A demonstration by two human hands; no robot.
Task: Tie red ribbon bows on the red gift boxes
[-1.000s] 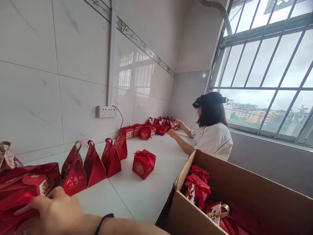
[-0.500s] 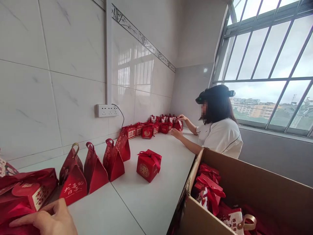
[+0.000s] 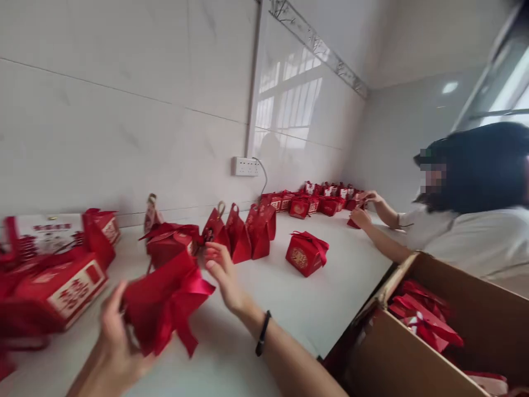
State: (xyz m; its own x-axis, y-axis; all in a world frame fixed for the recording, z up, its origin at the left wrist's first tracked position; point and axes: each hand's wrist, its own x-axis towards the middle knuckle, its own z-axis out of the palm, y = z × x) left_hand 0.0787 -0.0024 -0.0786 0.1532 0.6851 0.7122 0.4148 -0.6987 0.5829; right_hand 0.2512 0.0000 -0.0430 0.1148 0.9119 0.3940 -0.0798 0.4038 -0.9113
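My left hand (image 3: 118, 336), at the lower left, grips a red box with a ribbon (image 3: 159, 306), tilted above the white table (image 3: 223, 353). My right hand (image 3: 223, 273) is just right of that box, fingers apart and slightly curled, with nothing in it. Beyond it stand several red triangular boxes (image 3: 239, 237) with loop handles. Behind the held box sits another red ribboned box (image 3: 171, 245). A single red box with a bow (image 3: 306, 253) rests farther right on the table.
Larger red gift boxes (image 3: 61, 292) fill the left side. An open cardboard carton (image 3: 392, 331) with red boxes stands at the lower right. Across the table, a person in white (image 3: 475, 237) handles a red box near more rows (image 3: 326, 201) along the wall.
My view has turned left. My left hand has lifted a red ribboned box, and my right hand has come into view. The other person's red box is now tilted.
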